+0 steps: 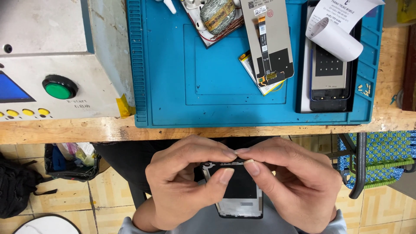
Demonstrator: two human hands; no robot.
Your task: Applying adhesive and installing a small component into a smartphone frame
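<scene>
- Left hand (186, 182) and right hand (290, 182) meet near the body, below the table edge, fingers curled, both pinching the far edge of a black phone frame (238, 195).
- Far right on the blue mat (173, 86): a curled white paper slip (336, 26) over a phone (329, 73).
- Far left: a grey machine (56, 56) with a green button (59, 88) and yellow dots.

A curled white paper slip (336, 26) lies over a phone tray at the blue mat's right, a detached grey display panel (268, 39) beside it bearing small white stickers, while a blue screen (11, 89) glows on the machine at left.
</scene>
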